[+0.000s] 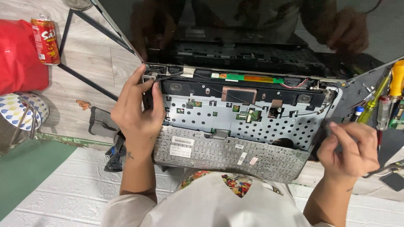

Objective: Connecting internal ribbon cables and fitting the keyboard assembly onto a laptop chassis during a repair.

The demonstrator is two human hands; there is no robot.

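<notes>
Laptop (252, 113) sits open in front of you, approx. half stripped: keyboard (227, 153) is lifted out and flipped, grey metal back up w/ white stickers, lying over the front edge. Perforated metal tray beneath is bare, small green boards and thin black wires exposed. Lid, hinges and frame not yet off. Your left hand (136, 111) pinches the black frame at the left hinge corner, thumb vs. fingers. Right hand (351, 149) grips the right edge, fingers curled together. Glossy dark screen behind; screwdrivers (385, 98) to the right, red can (45, 40) far left.

Both the left hand (136, 107) and right hand (351, 147) grip the opened laptop's (252, 113) sides.
</notes>
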